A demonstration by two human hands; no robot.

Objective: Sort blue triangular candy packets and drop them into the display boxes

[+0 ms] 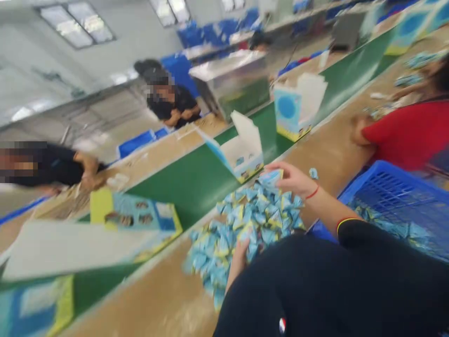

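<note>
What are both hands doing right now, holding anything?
Left hand: in the pile of blue-yellow packets; grip cannot be told.
Right hand: closed on a few packets at the pile's top.

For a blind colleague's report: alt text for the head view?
Both hands, right hand and left hand, gather a pile of small blue packets on a wooden bench beside a green conveyor belt carrying open cartons.

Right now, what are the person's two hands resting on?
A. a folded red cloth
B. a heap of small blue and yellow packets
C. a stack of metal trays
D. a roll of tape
B: the left hand and the right hand both touch the heap of small blue and yellow packets on the wooden bench.
</note>
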